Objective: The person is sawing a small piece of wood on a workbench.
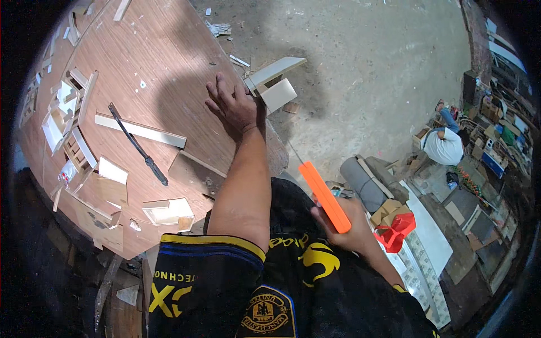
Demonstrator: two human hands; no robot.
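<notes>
My left hand (235, 107) lies flat at the edge of the brown table (169, 50), its fingers spread. Its palm side rests against a pale wooden piece (279, 94) made of joined boards, which juts out past the edge over the floor. Lower right, close to my body, my right hand (344, 217) is wrapped round an orange-handled saw (325, 197). The saw's thin blade appears almost edge-on and points up toward the table's edge, apart from the wooden piece. The handle hides part of my right hand.
A long pale strip (141, 130) and a dark rod-like tool (138, 143) cross on the table. Wooden assemblies (70, 112) and offcuts (169, 211) lie at left. Right: a grey roll (363, 180), a red bag (396, 232) and a seated person (443, 146) beside piled goods.
</notes>
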